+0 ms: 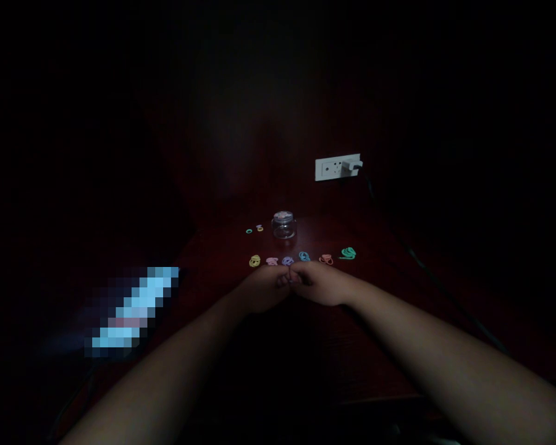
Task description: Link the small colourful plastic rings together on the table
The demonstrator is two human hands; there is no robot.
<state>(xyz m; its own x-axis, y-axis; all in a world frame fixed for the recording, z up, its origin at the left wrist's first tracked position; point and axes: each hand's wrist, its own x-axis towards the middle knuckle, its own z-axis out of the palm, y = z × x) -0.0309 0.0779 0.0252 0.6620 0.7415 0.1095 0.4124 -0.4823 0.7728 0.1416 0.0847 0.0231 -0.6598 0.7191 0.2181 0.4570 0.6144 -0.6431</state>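
Note:
My left hand (266, 287) and my right hand (322, 283) meet over the dark red table, fingers curled together at the tips. Whatever they pinch is too small and dark to make out. Just beyond them lies a row of small elastic bands grouped by colour: yellow bands (254, 261), pink bands (272, 262), purple bands (288, 261), blue bands (304, 256), orange bands (326, 259) and green bands (348, 253). Behind the row stands a clear jar (284, 227) with its lid on. Left of the jar are a loose green band (249, 231) and a yellow band (260, 229).
A white wall socket (337, 167) with a plugged-in adapter (352, 165) is at the back right, its cable (419, 262) running down the right side. At left glows a blurred-out bright screen (134, 312). Most surroundings are very dark.

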